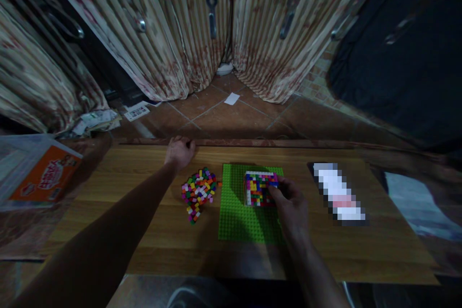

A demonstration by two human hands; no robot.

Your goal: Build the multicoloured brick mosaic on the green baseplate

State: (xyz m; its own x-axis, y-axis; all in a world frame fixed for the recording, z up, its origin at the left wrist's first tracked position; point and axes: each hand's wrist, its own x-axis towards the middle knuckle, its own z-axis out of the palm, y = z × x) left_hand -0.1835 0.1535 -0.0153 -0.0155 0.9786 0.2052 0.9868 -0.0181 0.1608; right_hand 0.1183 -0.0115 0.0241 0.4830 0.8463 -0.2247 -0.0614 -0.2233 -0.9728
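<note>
Head view, dim light. Your left hand (179, 152) sits at the far edge of the wooden table (144, 221), fingers curled shut; whether they hook the edge cannot be told. Your right hand (290, 202) is closed on the near right corner of the multicoloured brick block (258, 186), fingertips pinched against its side; a loose brick between them, if any, is hidden. The block stands on the far half of the green baseplate (238, 216), right of centre. The pile of loose bricks (199, 193) lies just left of the baseplate, apart from both hands. Risks, as judged: nothing pins the baseplate, so a sideways push from your right hand could slide it or tip the block. Your left forearm passes near the pile, and a sweep could scatter bricks off the table. Low light makes colour mix-ups likely. A pixelated object (339, 195) lies right of the baseplate, and an orange box (45, 175) sits far left.
</note>
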